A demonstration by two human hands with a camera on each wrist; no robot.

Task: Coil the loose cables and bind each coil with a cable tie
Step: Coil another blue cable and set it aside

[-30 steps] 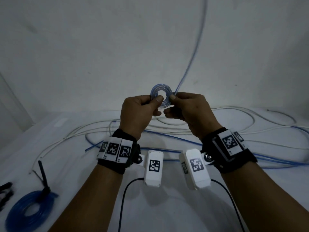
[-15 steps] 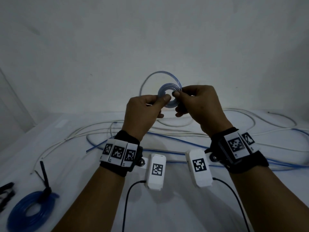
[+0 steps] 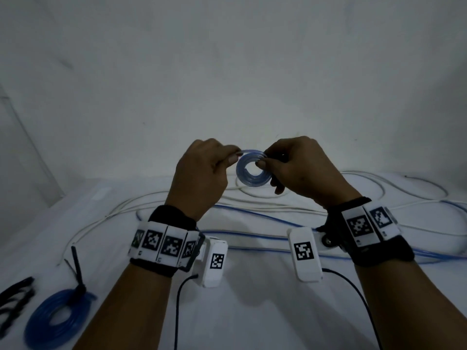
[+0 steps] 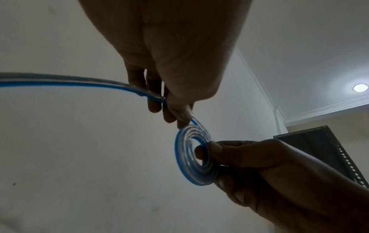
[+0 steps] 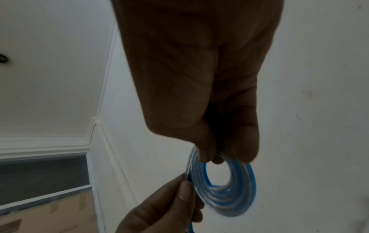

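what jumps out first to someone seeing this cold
The small blue coil held up mid-frame, the right hand pinching its rim and the left hand pinching the cable feeding in. Behind, loose cables sprawl over the white table; a tied blue coil lies at its lower left.

The coil (image 3: 253,170) is hanging in the air between the left hand (image 3: 199,178) and the right hand (image 3: 303,170), above the desk (image 3: 252,311). The left hand is pinching the free cable end (image 4: 79,82) at the coil's left edge; the right hand is gripping the coil's right edge. Loose cables (image 3: 252,205) are lying across the desk beyond the wrists, trailing off to the right. A bound coil (image 3: 58,319) is lying at the near left, with spare ties (image 3: 15,301) just left of it.
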